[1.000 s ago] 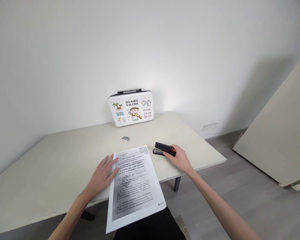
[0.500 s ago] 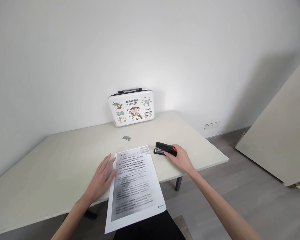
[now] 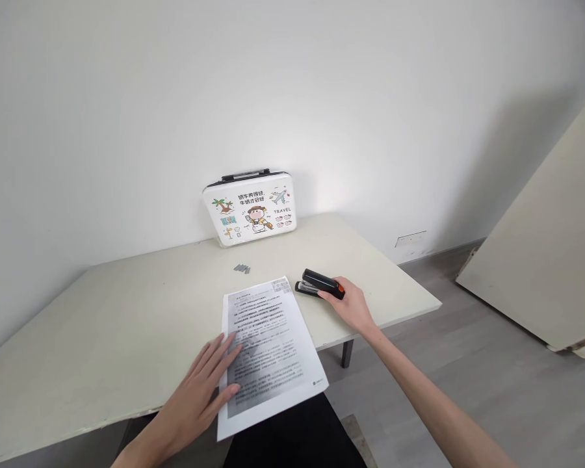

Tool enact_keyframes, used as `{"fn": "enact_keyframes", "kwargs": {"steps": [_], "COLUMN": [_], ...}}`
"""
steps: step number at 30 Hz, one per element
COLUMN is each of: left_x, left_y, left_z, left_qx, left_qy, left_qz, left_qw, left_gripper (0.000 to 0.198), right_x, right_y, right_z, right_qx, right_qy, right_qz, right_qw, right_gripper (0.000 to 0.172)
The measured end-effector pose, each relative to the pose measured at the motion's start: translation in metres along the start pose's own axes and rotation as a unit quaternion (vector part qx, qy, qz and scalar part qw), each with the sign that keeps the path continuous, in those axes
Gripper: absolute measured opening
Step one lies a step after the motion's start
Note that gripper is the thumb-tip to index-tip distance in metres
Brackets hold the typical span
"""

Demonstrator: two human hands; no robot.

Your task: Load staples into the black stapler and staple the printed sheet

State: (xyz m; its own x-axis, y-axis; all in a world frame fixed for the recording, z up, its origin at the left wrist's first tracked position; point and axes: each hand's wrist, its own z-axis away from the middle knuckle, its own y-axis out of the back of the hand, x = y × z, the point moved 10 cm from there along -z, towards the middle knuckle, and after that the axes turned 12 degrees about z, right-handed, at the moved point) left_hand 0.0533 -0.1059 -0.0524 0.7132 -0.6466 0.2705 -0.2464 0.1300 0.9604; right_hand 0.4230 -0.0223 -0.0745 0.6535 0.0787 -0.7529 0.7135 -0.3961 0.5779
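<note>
A black stapler with an orange part at its rear is gripped in my right hand. Its jaw points left, close to the top right corner of a printed sheet of paper. My left hand lies with fingers spread over the sheet's left edge. The sheet's lower end hangs past the table's front edge, above my dark-clothed lap. Whether more sheets lie beneath it I cannot tell. Several grey strips of staples rest on the table beyond the paper.
A white case with cartoon prints and a black handle leans against the wall at the back of the pale table. At right, a large pale panel stands tilted on the grey floor. A wall plate sits low on the wall.
My left hand has slid down and right, further onto the paper. The paper's lower end has shifted up and right. The stapler, still in my right hand, has moved slightly up, its jaw closer to the paper's corner.
</note>
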Motion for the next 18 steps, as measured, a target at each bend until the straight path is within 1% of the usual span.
{"fn": "enact_keyframes", "kwargs": {"steps": [2, 5, 7, 11, 14, 18], "left_x": [0.008, 0.015, 0.015, 0.009, 0.005, 0.008], "left_y": [-0.006, -0.019, -0.028, -0.045, -0.054, -0.065], "left_z": [-0.018, -0.05, -0.075, -0.124, -0.159, -0.199], "left_qx": [0.005, 0.004, -0.001, -0.017, -0.028, -0.051], "left_qy": [-0.006, -0.01, -0.012, -0.003, 0.015, 0.042], "left_qz": [-0.002, 0.006, 0.015, 0.027, 0.036, 0.044], "left_qw": [1.0, 1.0, 1.0, 0.999, 0.999, 0.997], "left_gripper": [0.076, 0.08, 0.082, 0.08, 0.082, 0.087], "right_x": [0.003, 0.005, 0.007, 0.007, 0.0, -0.017], "right_y": [0.003, 0.007, 0.01, 0.02, 0.027, 0.033], "right_z": [0.0, 0.0, 0.0, 0.003, 0.005, 0.008], "right_qx": [0.013, 0.032, 0.045, 0.083, 0.107, 0.126], "right_qy": [-0.017, -0.029, -0.031, -0.029, -0.009, 0.043], "right_qz": [-0.007, -0.02, -0.026, -0.03, -0.023, -0.007], "right_qw": [1.0, 0.999, 0.998, 0.996, 0.994, 0.991], "right_gripper": [0.037, 0.038, 0.039, 0.044, 0.044, 0.04]}}
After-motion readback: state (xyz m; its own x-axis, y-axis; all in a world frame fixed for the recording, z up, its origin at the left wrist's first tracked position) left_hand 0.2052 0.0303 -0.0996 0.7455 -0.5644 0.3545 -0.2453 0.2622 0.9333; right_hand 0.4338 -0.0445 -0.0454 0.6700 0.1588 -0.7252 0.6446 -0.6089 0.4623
